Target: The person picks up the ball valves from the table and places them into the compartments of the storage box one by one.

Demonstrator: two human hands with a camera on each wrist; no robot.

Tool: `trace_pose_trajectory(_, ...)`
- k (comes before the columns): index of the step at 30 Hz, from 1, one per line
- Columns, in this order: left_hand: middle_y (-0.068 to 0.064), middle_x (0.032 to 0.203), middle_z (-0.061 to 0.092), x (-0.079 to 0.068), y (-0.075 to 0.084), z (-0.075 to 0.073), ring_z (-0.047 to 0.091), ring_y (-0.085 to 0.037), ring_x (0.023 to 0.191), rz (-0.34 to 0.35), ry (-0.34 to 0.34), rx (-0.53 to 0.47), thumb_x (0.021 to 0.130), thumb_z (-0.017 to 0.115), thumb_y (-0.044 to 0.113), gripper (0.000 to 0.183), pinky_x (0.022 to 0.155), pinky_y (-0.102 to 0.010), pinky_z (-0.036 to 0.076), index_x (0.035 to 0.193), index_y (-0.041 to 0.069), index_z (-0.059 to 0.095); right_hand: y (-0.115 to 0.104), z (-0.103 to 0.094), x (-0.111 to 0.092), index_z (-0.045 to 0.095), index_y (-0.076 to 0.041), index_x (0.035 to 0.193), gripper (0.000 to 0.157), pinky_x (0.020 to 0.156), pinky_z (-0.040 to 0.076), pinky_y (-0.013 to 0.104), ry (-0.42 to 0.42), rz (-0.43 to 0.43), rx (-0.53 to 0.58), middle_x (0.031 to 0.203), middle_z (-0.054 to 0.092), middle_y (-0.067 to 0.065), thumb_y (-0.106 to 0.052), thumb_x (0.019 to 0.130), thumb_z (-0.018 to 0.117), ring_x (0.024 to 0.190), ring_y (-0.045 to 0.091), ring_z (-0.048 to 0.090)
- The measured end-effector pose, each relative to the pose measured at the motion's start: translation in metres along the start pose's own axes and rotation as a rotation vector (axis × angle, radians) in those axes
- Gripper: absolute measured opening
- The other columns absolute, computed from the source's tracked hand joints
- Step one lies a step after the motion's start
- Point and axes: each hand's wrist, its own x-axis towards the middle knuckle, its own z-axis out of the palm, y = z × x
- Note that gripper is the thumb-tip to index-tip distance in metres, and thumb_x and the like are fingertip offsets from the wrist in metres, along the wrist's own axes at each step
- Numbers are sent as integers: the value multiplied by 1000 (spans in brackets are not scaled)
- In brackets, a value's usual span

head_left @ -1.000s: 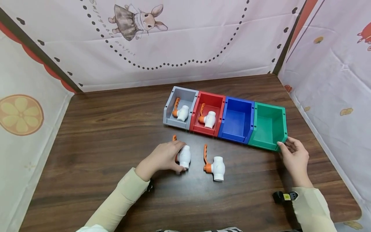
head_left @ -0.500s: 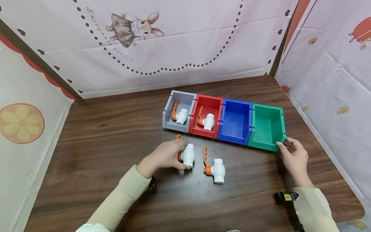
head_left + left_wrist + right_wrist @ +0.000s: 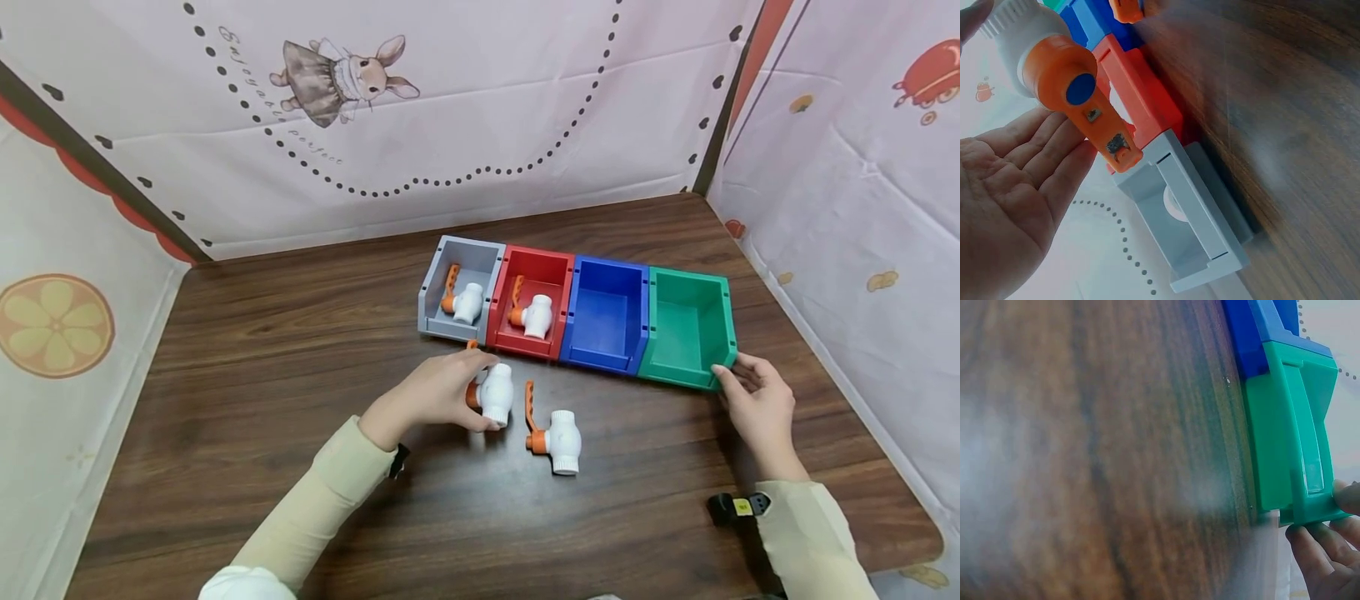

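Observation:
My left hand point(image 3: 435, 392) grips a white ball valve point(image 3: 498, 396) with an orange lever, over the table in front of the red bin point(image 3: 525, 342). In the left wrist view the valve's orange handle point(image 3: 1075, 94) points down past the fingers, and the thumb reaches its ribbed white end. Just right of this hand another white ball valve point(image 3: 565, 442) lies on the table, lever pointing away. My right hand point(image 3: 761, 408) pinches the front right corner of the green bin point(image 3: 678, 377), thumb on its edge and fingers along the outer side.
Grey point(image 3: 453, 327), red, blue point(image 3: 600, 360) and green bins stand joined in a row. One valve point(image 3: 468, 303) lies in the grey bin and another point(image 3: 537, 317) in the red. Patterned cloth point(image 3: 480, 100) hangs behind the wooden table point(image 3: 285, 350).
My left hand has carried its ball valve to the right and slightly away, nearer the bins. The right hand stays at the green bin's corner. The head view has shifted slightly.

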Motion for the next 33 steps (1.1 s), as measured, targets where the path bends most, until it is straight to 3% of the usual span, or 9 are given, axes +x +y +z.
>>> trace_pose_trajectory(14, -9, 128, 58, 18, 11, -17, 56, -19, 106, 103, 31, 40, 72, 80, 41, 79, 93, -37, 49, 133, 3, 49, -1, -4, 4, 57, 4, 124, 39, 60, 41, 1, 17, -24, 4, 120, 60, 26, -19, 92, 62, 76, -22, 42)
trace_pose_trajectory(33, -7, 134, 55, 36, 26, -39, 54, -20, 115, 132, 73, 106, 70, 79, 43, 80, 91, -38, 51, 135, 7, 49, 1, -3, -4, 55, 5, 124, 39, 60, 40, 0, -26, -35, 10, 122, 59, 27, -19, 94, 58, 75, -25, 39)
